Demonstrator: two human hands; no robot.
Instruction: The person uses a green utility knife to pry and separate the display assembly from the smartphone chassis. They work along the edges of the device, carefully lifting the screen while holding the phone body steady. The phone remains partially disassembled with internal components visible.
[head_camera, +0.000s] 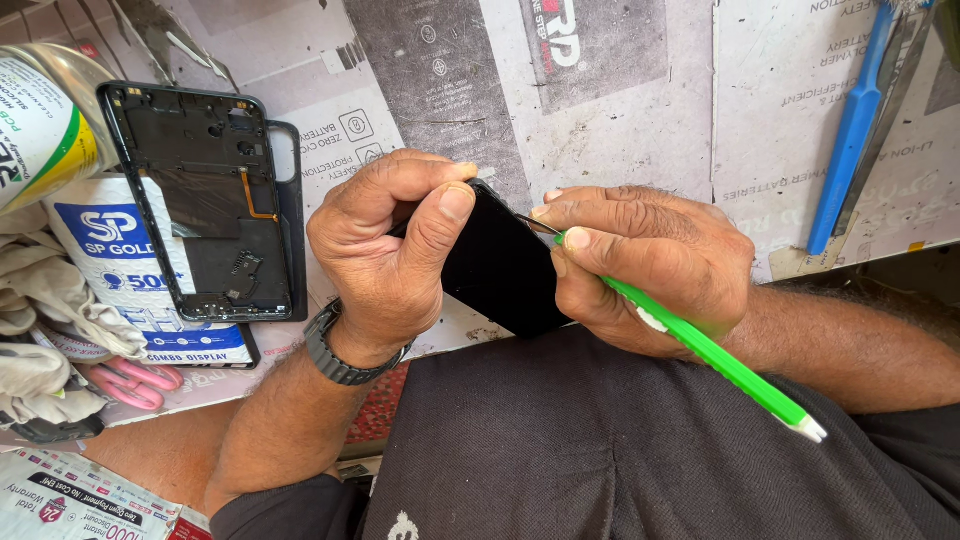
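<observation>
While your left hand (385, 255) pinches the black phone (500, 265), your right hand (640, 262) grips the green tool (715, 355), prying at its top edge; next, slide the tip along gently.

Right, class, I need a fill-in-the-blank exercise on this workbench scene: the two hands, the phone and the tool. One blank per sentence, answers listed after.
1. The right hand holds a tool with a bright ____ handle.
2. The left hand grips a flat black ____.
3. A dark watch sits on the ____ wrist.
4. The open phone frame lies to the ____ of both hands.

Answers: green; phone; left; left
</observation>
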